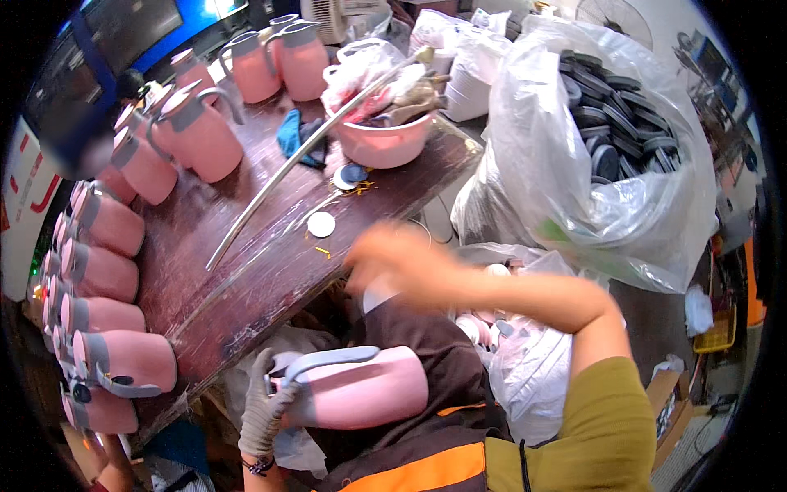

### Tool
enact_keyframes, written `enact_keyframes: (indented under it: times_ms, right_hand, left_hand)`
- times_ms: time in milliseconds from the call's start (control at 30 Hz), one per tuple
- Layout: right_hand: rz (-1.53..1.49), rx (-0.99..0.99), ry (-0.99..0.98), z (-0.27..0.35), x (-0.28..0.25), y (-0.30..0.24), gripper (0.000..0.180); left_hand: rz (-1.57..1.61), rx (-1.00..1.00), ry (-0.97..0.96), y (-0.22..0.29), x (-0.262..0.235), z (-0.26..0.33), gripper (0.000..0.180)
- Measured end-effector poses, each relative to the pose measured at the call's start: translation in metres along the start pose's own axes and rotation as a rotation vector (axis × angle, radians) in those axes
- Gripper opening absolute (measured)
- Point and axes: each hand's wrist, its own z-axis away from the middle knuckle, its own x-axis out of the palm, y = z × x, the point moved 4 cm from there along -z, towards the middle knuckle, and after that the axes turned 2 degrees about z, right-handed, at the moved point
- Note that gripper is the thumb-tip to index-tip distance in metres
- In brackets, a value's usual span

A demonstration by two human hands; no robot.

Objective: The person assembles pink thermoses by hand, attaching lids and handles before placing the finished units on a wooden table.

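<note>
Overhead, black lids [616, 107] in clear bag [541, 156]

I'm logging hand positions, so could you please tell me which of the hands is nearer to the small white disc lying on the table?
Right. The right hand, blurred, is just right of and below the white disc; the gloved left hand is far below it, gripping a pink jug.

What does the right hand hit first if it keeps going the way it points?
Likely the white disc on the table: the blurred right hand points up-left toward it. Depth is unclear; it may pass above.
</note>
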Motion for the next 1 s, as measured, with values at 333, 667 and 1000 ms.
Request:
enact_keyframes:
  times_ms: [333,667,1000]
  right_hand:
    - [0.807,0.914,0.274,0.132,-0.200,0.209,0.047]
    - [0.449,0.947,0.523,0.139,-0.262,0.240,0.042]
    - [0.757,1.163,0.113,0.192,-0.359,0.359,0.062]
  left_hand:
    - [0.358,-0.167,0.093,-0.024,0.017,0.011,0.075]
    - [-0.003,-0.068,0.049,0.018,0.016,-0.017,0.066]
    - [0.186,-0.121,0.022,-0.005,0.016,-0.009,0.063]
